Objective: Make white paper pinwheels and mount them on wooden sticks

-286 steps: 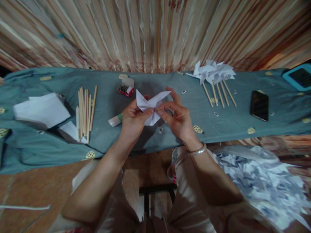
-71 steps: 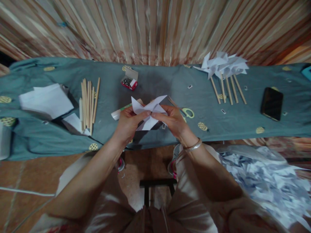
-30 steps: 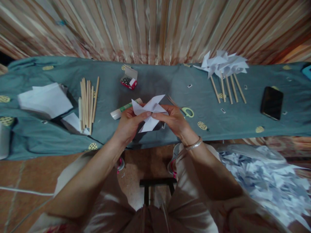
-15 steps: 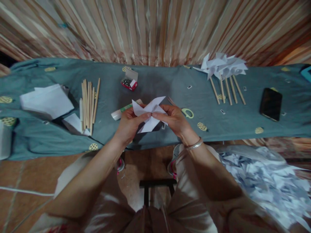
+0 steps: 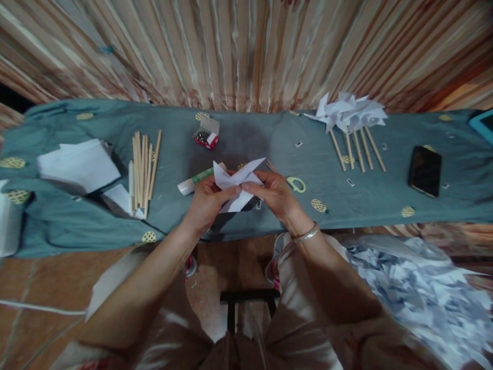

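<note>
A white paper pinwheel (image 5: 236, 201) is held between my two hands above the near part of the cloth-covered table. My left hand (image 5: 210, 201) grips its left side, the thumb pressed near the centre. From the other side my right hand (image 5: 275, 192) pinches it, thumb tip also by the middle. Fingers beneath the paper are hidden. Behind my left hand lies a white and green glue stick or tube (image 5: 192, 183). Beside my right hand are scissors with a pale green handle (image 5: 296, 184), partly covered.
An open red box of small metal pins (image 5: 206, 137) sits farther back. Wooden sticks (image 5: 144, 164) and paper sheets (image 5: 79, 163) lie left. Finished pinwheels on sticks (image 5: 352, 115) and a phone (image 5: 425, 171) lie right. A bag of paper pieces (image 5: 419, 288) stands lower right.
The view has shifted slightly, so the table things sit a little lower in the picture. Both hands keep hold of the pinwheel, with the thumbs still near its centre.
</note>
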`<state>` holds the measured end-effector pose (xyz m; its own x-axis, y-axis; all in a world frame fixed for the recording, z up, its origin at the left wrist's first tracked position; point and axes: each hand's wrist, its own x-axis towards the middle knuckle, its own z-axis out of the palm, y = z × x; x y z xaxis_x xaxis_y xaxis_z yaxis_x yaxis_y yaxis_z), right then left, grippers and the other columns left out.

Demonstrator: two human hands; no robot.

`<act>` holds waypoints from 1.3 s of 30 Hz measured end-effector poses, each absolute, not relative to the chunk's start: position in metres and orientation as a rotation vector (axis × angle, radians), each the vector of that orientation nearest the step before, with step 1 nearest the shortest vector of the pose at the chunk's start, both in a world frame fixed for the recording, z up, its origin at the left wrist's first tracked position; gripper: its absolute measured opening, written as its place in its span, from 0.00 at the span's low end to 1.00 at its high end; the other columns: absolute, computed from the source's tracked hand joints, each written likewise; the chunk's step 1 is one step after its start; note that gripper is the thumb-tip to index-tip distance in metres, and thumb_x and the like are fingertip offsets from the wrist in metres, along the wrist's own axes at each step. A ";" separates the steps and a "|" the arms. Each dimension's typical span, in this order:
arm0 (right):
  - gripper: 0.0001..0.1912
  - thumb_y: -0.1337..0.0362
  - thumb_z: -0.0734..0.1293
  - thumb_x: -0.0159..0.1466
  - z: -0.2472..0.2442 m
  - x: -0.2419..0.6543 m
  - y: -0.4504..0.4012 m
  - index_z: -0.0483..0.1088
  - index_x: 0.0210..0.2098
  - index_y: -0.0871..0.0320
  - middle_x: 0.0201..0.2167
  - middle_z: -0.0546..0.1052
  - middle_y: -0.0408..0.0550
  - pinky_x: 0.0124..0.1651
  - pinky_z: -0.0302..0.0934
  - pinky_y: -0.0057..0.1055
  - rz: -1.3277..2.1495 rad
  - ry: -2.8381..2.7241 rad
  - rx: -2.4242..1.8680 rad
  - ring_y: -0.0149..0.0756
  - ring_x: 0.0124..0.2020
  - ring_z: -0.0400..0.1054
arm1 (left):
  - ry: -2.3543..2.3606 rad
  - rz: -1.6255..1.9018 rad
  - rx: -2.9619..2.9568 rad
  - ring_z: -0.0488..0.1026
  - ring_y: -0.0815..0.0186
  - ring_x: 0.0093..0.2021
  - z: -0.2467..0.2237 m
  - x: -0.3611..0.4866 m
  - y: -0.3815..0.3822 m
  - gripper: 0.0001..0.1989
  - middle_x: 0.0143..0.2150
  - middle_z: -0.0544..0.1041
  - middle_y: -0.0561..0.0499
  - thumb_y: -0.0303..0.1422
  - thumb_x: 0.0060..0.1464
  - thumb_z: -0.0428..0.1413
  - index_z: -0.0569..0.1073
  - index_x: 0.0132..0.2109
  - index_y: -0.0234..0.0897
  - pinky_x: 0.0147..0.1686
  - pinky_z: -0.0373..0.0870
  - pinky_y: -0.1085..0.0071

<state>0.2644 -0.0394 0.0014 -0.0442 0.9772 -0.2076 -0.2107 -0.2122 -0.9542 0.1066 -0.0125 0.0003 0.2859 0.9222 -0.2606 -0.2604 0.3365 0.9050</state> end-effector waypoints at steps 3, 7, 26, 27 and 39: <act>0.14 0.54 0.76 0.50 -0.001 0.264 -0.039 0.77 0.33 0.56 0.28 0.78 0.40 0.36 0.62 0.31 1.454 -0.988 -1.201 0.31 0.29 0.68 | 0.942 0.946 0.872 0.76 0.67 0.31 0.001 0.106 -0.013 0.17 0.33 0.81 0.52 0.28 0.35 0.69 0.79 0.37 0.34 0.38 0.74 0.70; 0.16 0.53 0.76 0.50 -0.003 0.263 -0.038 0.77 0.33 0.56 0.28 0.78 0.41 0.37 0.63 0.32 1.477 -0.978 -1.182 0.32 0.30 0.68 | 0.937 0.950 0.876 0.76 0.69 0.30 0.002 0.104 -0.013 0.16 0.32 0.81 0.54 0.28 0.35 0.69 0.79 0.36 0.35 0.35 0.73 0.72; 0.12 0.60 0.80 0.46 0.000 0.275 -0.038 0.78 0.30 0.51 0.27 0.81 0.39 0.39 0.70 0.33 1.468 -0.631 -0.933 0.33 0.28 0.74 | 1.523 1.222 1.658 0.75 0.61 0.39 0.003 0.023 0.046 0.15 0.45 0.78 0.44 0.37 0.49 0.60 0.78 0.44 0.35 0.42 0.71 0.66; 0.13 0.61 0.80 0.45 0.000 0.278 -0.038 0.77 0.29 0.51 0.26 0.80 0.38 0.38 0.70 0.33 1.493 -0.585 -0.917 0.33 0.27 0.73 | 1.572 1.159 1.789 0.75 0.59 0.41 -0.001 0.014 0.054 0.16 0.48 0.77 0.43 0.36 0.49 0.58 0.78 0.45 0.35 0.42 0.71 0.64; 0.22 0.53 0.75 0.44 0.022 0.286 -0.044 0.58 0.20 0.52 0.19 0.57 0.37 0.22 0.53 0.29 1.616 -0.547 -0.743 0.28 0.21 0.51 | 1.876 0.883 2.127 0.71 0.48 0.57 -0.032 -0.012 0.097 0.20 0.53 0.77 0.40 0.28 0.49 0.51 0.76 0.49 0.35 0.61 0.63 0.52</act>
